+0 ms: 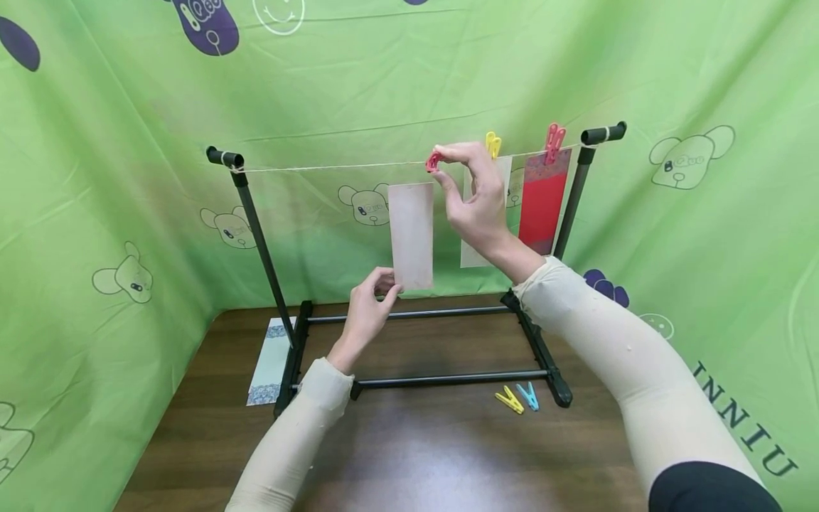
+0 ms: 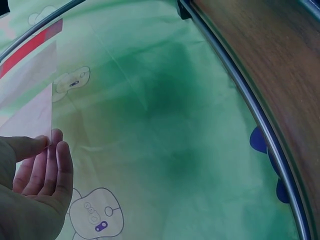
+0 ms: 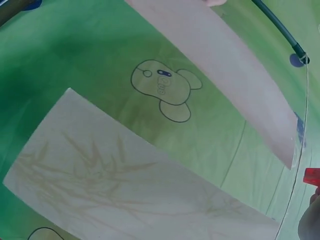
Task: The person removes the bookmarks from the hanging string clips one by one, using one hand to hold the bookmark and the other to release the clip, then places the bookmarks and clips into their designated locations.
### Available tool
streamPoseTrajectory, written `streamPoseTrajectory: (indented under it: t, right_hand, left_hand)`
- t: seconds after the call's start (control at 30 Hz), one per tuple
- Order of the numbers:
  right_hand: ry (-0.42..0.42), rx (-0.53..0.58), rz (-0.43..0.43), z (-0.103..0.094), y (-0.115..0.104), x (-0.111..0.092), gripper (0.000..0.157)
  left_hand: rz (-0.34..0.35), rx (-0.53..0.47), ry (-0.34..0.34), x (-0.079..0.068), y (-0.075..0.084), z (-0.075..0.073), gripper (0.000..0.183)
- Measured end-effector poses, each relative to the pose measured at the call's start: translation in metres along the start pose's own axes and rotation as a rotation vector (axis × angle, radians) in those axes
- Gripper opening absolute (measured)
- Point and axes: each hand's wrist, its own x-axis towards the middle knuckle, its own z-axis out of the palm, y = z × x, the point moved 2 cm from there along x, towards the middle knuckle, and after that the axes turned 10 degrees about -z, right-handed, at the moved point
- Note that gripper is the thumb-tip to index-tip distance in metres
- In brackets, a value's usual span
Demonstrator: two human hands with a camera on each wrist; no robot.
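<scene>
My left hand point(image 1: 370, 306) pinches a plain pale paper strip point(image 1: 411, 238) by its lower left corner, thumb in front and fingers behind. The strip stands upright, its top edge a little below the string point(image 1: 333, 168). Higher up, my right hand point(image 1: 476, 195) pinches a red clothespin point(image 1: 433, 162) between thumb and fingertips, right at the string near the strip's upper right corner. In the right wrist view that red clothespin point(image 3: 312, 176) shows at the right edge, beside the string. The left wrist view shows my thumb on the strip's corner point(image 2: 42, 120).
A black frame point(image 1: 262, 245) carries the string. On its right hang a bamboo-patterned strip point(image 3: 100, 165) under a yellow clothespin point(image 1: 493, 144) and a red strip point(image 1: 544, 206) under a red one. Yellow point(image 1: 510, 400) and blue point(image 1: 528, 396) clothespins and a blue-white strip point(image 1: 270, 363) lie on the table.
</scene>
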Motion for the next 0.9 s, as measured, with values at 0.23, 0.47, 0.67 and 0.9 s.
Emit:
streamPoseTrajectory:
  t: [0.23,0.47,0.67,0.9]
  right_hand:
    - [-0.009,-0.01,-0.03,0.002,-0.024,0.006,0.034]
    - [-0.009,0.007,-0.003,-0.001,-0.03,0.001,0.035]
    - [-0.022,0.017,-0.01,-0.004,-0.032,-0.004,0.036]
    - [-0.018,-0.026,-0.01,-0.005,-0.037,-0.007,0.037]
  left_hand:
    - [-0.001,-0.006,0.013,-0.003,-0.004,-0.004,0.021]
    - [-0.008,-0.009,0.029,-0.006,-0.006,-0.009,0.019]
    - [-0.021,-0.013,0.045,-0.009,-0.011,-0.013,0.02]
    - [-0.033,-0.001,0.059,-0.012,-0.013,-0.018,0.019]
